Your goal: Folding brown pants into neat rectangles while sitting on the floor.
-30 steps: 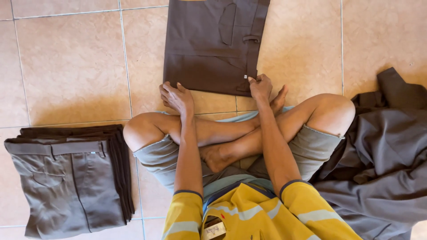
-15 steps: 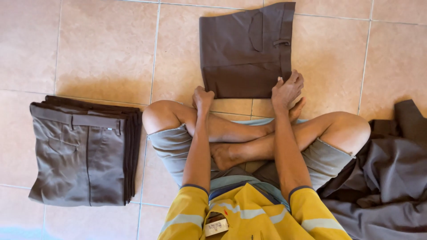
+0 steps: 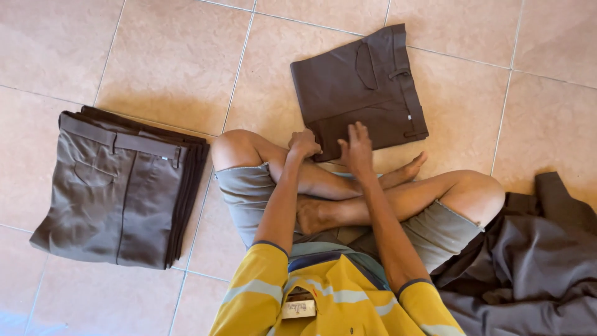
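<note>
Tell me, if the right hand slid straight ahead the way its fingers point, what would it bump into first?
The right hand already rests on the near edge of the folded dark brown trousers, so it would probably just slide across them, then onto the bare tiled floor.

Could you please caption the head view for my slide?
Seated cross-legged, left hand and right hand rest on folded brown trousers.

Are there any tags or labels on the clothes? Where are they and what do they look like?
Badge: hangs at the chest of the yellow shirt, bottom middle; small tan rectangle.
Tag: on the waistband of the folded dark brown trousers; tiny white speck.
Tag: on the waistband of the top pair in the grey-brown pile, left; tiny pale speck.
</note>
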